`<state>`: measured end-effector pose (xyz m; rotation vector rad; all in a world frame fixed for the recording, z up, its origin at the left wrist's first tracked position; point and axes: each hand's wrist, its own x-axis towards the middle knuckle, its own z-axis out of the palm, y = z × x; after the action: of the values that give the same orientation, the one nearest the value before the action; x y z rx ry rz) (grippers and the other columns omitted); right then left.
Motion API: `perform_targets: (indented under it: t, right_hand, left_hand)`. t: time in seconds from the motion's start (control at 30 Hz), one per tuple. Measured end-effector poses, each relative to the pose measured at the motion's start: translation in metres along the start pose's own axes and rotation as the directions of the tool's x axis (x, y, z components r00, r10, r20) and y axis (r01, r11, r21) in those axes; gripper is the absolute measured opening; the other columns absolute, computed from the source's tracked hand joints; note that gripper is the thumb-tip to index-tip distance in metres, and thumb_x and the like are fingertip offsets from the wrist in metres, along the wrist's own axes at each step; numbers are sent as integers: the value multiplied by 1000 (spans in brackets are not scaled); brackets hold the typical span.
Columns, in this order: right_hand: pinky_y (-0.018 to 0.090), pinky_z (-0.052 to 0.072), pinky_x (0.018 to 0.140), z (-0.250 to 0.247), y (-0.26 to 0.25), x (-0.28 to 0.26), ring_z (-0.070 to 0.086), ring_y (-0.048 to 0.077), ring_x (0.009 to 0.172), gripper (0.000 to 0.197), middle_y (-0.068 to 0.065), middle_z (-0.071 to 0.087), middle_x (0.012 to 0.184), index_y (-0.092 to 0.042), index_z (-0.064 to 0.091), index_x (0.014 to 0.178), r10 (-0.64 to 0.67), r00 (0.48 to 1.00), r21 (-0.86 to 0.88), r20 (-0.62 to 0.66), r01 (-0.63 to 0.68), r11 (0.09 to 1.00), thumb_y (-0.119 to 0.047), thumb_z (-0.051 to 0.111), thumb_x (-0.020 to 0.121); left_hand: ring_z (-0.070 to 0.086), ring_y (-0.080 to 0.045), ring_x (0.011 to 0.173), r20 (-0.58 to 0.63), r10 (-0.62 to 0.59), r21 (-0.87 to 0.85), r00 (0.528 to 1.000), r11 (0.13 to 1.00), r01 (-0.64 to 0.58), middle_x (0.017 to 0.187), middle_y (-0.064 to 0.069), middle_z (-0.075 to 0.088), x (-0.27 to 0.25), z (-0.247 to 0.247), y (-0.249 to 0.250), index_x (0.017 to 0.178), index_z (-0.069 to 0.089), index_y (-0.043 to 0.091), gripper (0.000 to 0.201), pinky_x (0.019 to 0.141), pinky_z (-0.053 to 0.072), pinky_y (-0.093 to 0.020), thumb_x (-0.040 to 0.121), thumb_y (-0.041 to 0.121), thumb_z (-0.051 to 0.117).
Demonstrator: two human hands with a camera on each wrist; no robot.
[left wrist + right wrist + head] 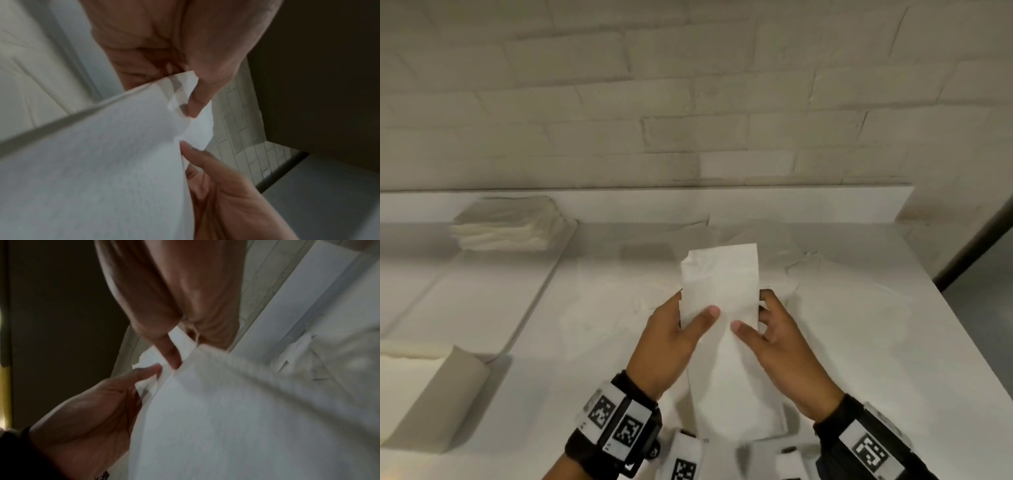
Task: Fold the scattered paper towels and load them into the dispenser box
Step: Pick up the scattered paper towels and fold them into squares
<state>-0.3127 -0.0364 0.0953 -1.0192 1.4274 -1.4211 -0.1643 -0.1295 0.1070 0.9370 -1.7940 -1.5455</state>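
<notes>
Hands: left hand [671,337] and right hand [779,346] each pinch one folded paper towel [722,284] by its side edges.
Room: open white counter [859,342] right.
Count: one towel stack [506,224] far-left.

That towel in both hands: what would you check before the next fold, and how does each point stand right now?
1. Left hand pinches towel: ok.
2. Right hand pinches its other edge: ok.
3. Edges aligned: not ok, the top left corner is crumpled.
4. Towel clear of the loose towels on the counter: ok.
5. Folded stack tidy: ok.
6. Dispenser box ready: cannot tell.
</notes>
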Motion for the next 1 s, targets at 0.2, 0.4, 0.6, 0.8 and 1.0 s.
perform_targets:
  t: [0.2, 0.4, 0.6, 0.8, 1.0]
  right_hand:
    - [17, 50, 90, 25, -3, -4, 62, -3, 111, 32, -27, 63, 116, -42, 43, 120, -188, 973, -54, -136, 182, 982, -16, 47, 102]
    - [24, 57, 84, 14, -21, -5, 64, 2, 111, 50, -25, 62, 118, -45, 40, 126, -301, 951, -68, -77, 296, 953, -15, 63, 94]
    - [22, 57, 83, 9, -7, -6, 64, 3, 107, 48, -25, 64, 113, -59, 41, 113, -255, 960, -262, -118, 217, 940, -18, 61, 96]
    - [26, 53, 93, 11, 8, -11, 61, 5, 113, 46, -18, 61, 121, -48, 39, 122, -211, 970, -255, -124, 174, 951, -11, 52, 98]
    - [29, 51, 98, 8, 41, -9, 61, 1, 112, 43, -20, 63, 119, -43, 40, 123, -26, 996, -318, -82, -1, 948, -10, 51, 98]
  left_hand:
    - [71, 5, 90, -81, 158, 178, 984, 974, -141, 99, 27, 74, -15, 8, -4, 109, 69, 30, 19, 74, 51, -10, 95, 17, 67]
    - [71, 7, 79, -203, 373, 258, 905, 912, -318, 86, 33, 72, -16, 11, 12, 102, 69, 34, 16, 65, 53, -10, 93, 21, 69]
    - [67, 10, 91, -60, 238, 330, 969, 921, -206, 95, 26, 72, -13, 16, -4, 110, 67, 33, 13, 73, 52, -10, 99, 31, 60]
    - [68, 7, 95, -83, 247, 327, 966, 922, -207, 103, 17, 75, -21, 20, -16, 118, 69, 21, 22, 83, 56, -20, 101, 29, 58]
    - [68, 5, 104, -129, 121, 206, 984, 974, -92, 108, 18, 75, -21, 22, -41, 119, 69, 27, 24, 91, 54, -18, 95, 26, 68]
